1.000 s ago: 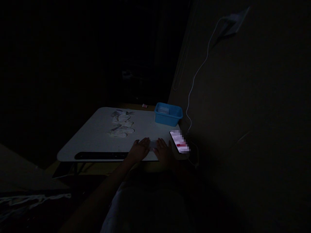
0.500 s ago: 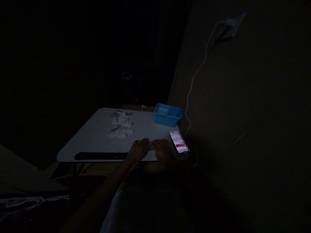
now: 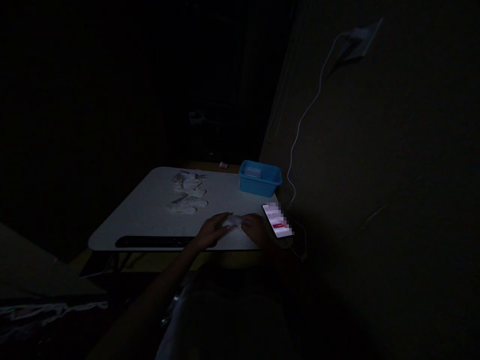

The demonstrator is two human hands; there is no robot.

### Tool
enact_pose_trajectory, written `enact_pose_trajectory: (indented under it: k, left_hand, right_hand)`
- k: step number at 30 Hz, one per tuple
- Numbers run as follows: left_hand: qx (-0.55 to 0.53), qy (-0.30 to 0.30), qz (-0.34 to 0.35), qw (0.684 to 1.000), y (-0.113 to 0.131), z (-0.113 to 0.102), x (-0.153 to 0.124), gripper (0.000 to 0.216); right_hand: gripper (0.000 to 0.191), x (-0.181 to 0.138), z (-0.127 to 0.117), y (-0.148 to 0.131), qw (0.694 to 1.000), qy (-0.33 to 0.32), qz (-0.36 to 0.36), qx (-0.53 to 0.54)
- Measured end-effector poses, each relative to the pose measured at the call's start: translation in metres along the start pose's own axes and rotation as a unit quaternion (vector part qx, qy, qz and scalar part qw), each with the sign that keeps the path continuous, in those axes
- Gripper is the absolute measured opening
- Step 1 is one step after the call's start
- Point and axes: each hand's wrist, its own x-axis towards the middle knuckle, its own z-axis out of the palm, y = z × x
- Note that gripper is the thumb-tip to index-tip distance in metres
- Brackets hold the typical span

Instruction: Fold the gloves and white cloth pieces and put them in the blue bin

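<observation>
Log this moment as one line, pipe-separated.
left hand and right hand: at pale item, grips unclear | phone: lit, beside right hand | blue basin: far right corner of table

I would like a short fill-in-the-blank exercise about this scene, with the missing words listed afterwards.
1. The bin on the table is coloured ____.
2. The lit phone lies face ____.
3. The left hand and right hand hold a pale item; the phone is nearer the ____ one.
4. In view, the whitish pieces lie to the ____ of the bin.

Missing words: blue; up; right; left.
</observation>
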Motion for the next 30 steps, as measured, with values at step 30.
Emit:
enact_pose_trajectory:
  k: [30]
  left_hand:
    - [-0.198, 0.124, -0.154, 0.96, 0.011, 0.0, 0.031, 0.03]
  right_hand:
    - [0.02, 0.022, 0.009, 0.017, 0.855, -0.006, 0.153, 0.496]
